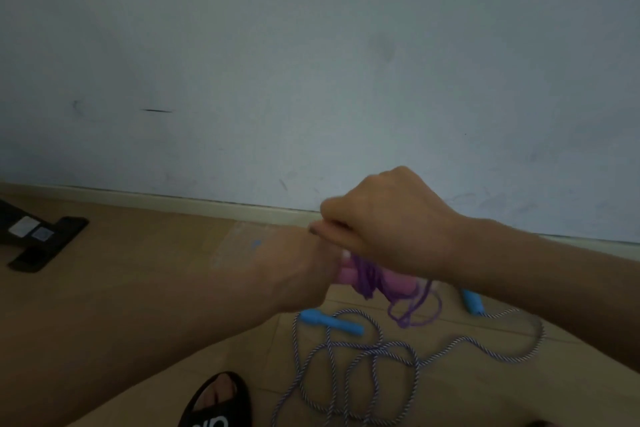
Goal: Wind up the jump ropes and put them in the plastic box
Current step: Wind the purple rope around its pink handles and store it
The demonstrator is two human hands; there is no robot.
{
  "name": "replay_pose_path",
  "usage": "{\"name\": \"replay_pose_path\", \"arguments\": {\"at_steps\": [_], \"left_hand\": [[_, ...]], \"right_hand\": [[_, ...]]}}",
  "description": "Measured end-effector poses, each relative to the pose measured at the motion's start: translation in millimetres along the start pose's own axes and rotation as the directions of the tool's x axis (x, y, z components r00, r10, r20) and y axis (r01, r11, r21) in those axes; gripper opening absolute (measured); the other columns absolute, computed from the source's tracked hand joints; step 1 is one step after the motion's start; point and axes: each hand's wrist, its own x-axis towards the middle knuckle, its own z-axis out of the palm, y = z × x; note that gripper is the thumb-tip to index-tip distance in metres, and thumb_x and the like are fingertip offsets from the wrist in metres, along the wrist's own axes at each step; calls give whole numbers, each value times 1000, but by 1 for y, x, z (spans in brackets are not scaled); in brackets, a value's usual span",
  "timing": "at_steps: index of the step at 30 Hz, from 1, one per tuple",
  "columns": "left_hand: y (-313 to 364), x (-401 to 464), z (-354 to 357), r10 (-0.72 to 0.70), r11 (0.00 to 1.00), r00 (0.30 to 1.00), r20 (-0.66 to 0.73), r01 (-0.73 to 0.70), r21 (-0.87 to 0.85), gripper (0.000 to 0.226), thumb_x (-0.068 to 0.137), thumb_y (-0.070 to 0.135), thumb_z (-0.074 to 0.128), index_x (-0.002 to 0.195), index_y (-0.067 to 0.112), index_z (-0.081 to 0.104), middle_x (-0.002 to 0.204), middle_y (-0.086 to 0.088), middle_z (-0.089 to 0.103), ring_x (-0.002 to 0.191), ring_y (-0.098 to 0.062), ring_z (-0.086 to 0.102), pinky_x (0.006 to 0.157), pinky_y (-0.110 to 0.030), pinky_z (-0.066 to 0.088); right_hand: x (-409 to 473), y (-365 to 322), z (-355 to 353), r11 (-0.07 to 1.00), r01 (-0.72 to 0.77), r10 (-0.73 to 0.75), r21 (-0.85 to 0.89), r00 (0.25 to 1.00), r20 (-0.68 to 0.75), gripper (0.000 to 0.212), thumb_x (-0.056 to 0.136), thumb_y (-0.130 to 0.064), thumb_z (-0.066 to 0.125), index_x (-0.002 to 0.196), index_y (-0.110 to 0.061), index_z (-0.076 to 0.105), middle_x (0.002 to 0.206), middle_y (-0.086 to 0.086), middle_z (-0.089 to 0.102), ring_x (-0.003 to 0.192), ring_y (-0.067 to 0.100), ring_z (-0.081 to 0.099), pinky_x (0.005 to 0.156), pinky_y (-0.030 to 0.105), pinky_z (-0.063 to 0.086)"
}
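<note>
Nearest, below the pink handles (349, 276), a blue-handled rope (363, 354) sprawls loose on the floor. Left hand (304, 267) grips the handles; right hand (391, 229), touching it just above, pinches the purple cord (408, 308). Best to lay each turn snug beside the last. No box in sight; wall beyond

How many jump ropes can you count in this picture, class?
2. The purple jump rope with pink handles is held up between the left hand and right hand. The blue-handled jump rope lies loose on the floor below. Others may be out of view.
</note>
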Motion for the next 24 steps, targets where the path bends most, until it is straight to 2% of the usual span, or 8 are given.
{"name": "replay_pose_path", "arguments": {"at_steps": [3, 7, 9, 12, 14, 16, 20, 24], "left_hand": [[12, -7, -17, 35, 999, 995, -97, -35, -1, 9, 91, 27, 52, 97, 22, 47, 89, 0, 63, 69, -21, 59, 45, -27, 27], [13, -15, -35, 150, 989, 960, -237, -146, 33, 20, 94, 32, 47, 107, 17, 48, 97, -4, 64, 77, -25, 63, 58, -32, 35], [13, -20, -39, 197, 972, 901, -388, -232, -45, 22, 92, 36, 48, 104, 17, 49, 90, -2, 64, 71, -24, 61, 60, -32, 40], [14, -26, -47, 139, 895, 843, -520, -331, -299, 18, 88, 38, 53, 102, 27, 48, 75, 6, 61, 57, -13, 49, 56, -28, 42], [11, -20, -49, -6, 858, 880, -475, -239, -454, 16, 86, 42, 48, 93, 28, 52, 74, 7, 63, 61, -14, 55, 59, -30, 46], [-6, -7, -44, -169, 837, 916, -363, -61, -543, 20, 87, 40, 45, 83, 24, 55, 71, 6, 60, 64, -16, 56, 56, -29, 41], [-44, 3, -12, -305, 877, 925, -227, 180, -445, 12, 90, 29, 49, 81, 22, 52, 73, 4, 57, 64, -17, 49, 56, -26, 34], [-33, 0, 24, -254, 925, 966, -49, 228, -304, 12, 79, 35, 45, 73, 25, 46, 74, 3, 60, 65, -20, 57, 65, -33, 53]], "right_hand": [[4, 26, 3, 993, -117, 120, 33, 990, -75, 46, 95, -45, 47, 58, -20, 36, 43, -7, 19, 39, 15, 24, 45, 19, 11], [-3, 43, 24, 909, -262, 243, 324, 965, 99, 55, 96, -54, 46, 58, -15, 45, 44, 0, 41, 42, 12, 38, 46, 28, 28], [-7, 42, 30, 681, -409, 284, 607, 912, 295, 58, 94, -56, 47, 53, -16, 49, 44, -4, 45, 43, 6, 40, 48, 21, 33], [-28, 35, 54, 187, -563, 296, 805, 813, 501, 47, 97, -48, 50, 57, -23, 54, 49, -13, 50, 45, 2, 43, 50, 20, 36], [-43, 19, 68, 185, -579, 331, 794, 797, 505, 38, 94, -51, 48, 64, -32, 60, 57, -17, 51, 48, -4, 42, 51, 17, 34], [-47, 0, 66, 137, -637, 428, 758, 728, 535, 57, 100, -47, 35, 56, -22, 60, 45, -9, 48, 39, 2, 40, 45, 17, 32], [-45, -19, 39, 458, -644, 420, 614, 765, 489, 58, 103, -42, 27, 64, -14, 60, 52, -3, 54, 53, 8, 52, 56, 21, 36], [-37, -29, 12, 835, -339, 159, 434, 903, 400, 46, 101, -45, 32, 70, -17, 52, 66, 2, 56, 62, 16, 53, 62, 34, 45]]}}
